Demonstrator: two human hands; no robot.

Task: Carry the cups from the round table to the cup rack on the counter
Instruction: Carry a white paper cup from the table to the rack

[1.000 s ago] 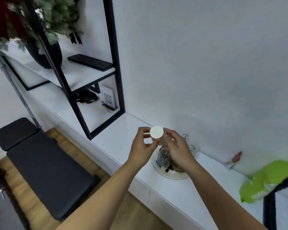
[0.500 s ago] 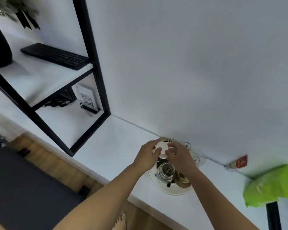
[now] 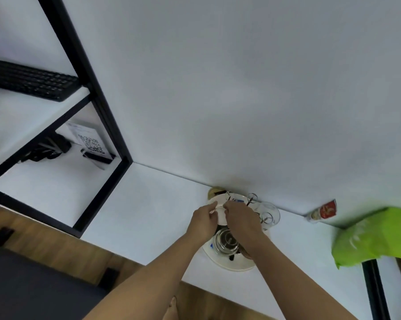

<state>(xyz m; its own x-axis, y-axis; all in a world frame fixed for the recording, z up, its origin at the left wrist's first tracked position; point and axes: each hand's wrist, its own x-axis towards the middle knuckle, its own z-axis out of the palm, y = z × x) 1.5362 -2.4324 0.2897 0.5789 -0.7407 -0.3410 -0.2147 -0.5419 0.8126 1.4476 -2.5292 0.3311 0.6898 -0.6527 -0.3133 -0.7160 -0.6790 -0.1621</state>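
A white counter (image 3: pixel 148 204) runs along a plain wall, a black shelf frame (image 3: pixel 98 105) at far left. Over the cup rack (image 3: pixel 231 262) against the wall, the left hand (image 3: pixel 204 221) and right hand (image 3: pixel 241 218) both pinch a white cup (image 3: pixel 220 215), fingers curled closed around it.

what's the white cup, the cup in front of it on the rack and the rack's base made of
The white cup, held by both hands, looks like glazed ceramic or maybe plastic: opaque, smooth and evenly white. The cup in front looks like clear glass: you see through it, with bright ring reflections. The rack's base is a cream round tray, matte, probably plastic; the blur leaves that open.
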